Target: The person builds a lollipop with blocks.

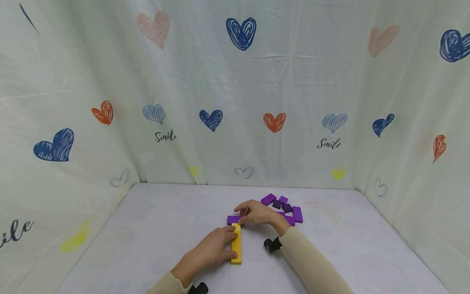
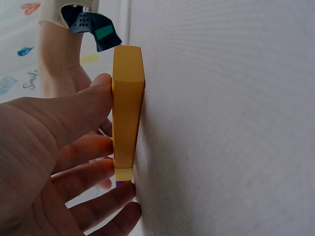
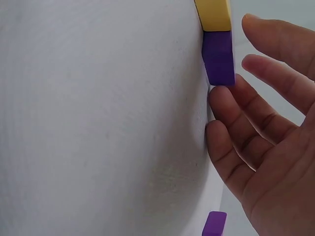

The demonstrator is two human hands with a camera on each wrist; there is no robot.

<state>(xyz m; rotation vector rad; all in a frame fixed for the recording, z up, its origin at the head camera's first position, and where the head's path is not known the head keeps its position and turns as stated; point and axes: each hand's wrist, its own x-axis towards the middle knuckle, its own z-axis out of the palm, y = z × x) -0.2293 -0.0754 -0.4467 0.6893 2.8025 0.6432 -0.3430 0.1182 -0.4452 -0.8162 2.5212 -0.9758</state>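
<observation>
A long yellow block lies on the table, pointing away from me, with a short yellow block at its far end. Beyond that a purple block lies crosswise, its right part hidden behind the right hand. My left hand rests along the yellow blocks from the left; in the left wrist view the thumb and fairly straight fingers touch their side. My right hand hovers over the purple block's right part. Its loosely bent fingers are at the purple block's end in the right wrist view.
Several purple blocks lie in a loose group behind and right of the right hand. Black wrist cameras sit on both wrists. A white cloth printed with hearts hangs behind and beside the white table.
</observation>
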